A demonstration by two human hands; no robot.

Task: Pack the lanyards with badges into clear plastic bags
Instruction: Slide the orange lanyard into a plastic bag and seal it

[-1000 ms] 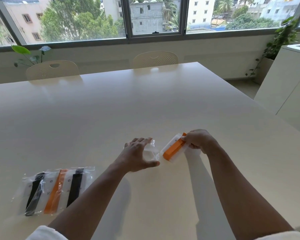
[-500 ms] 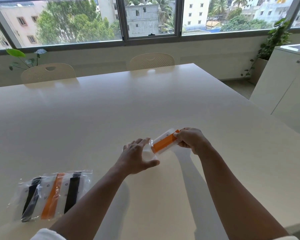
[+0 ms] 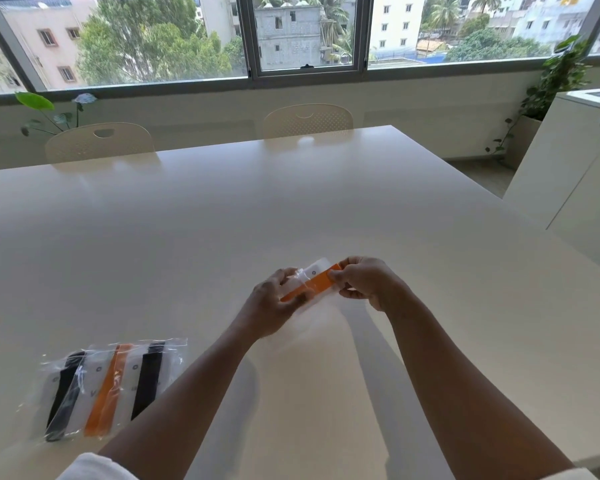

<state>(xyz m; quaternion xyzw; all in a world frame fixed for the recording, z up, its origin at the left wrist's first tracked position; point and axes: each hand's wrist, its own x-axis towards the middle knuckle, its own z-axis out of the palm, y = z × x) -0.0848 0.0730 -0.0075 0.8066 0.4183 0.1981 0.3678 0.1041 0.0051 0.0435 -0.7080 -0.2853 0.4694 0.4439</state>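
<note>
An orange lanyard with a white badge is held above the white table, partly inside a clear plastic bag. My right hand pinches the lanyard's right end. My left hand grips the bag around its left end, fingers curled over the plastic. The bag's lower part is blurred and hard to make out.
Three packed bags lie at the table's near left, holding two black lanyards and an orange one. Two cream chairs stand at the far side. A white cabinet stands to the right.
My left hand has lifted off the table and closed around the bag. The right hand has slid the orange lanyard leftward into the bag's mouth.
</note>
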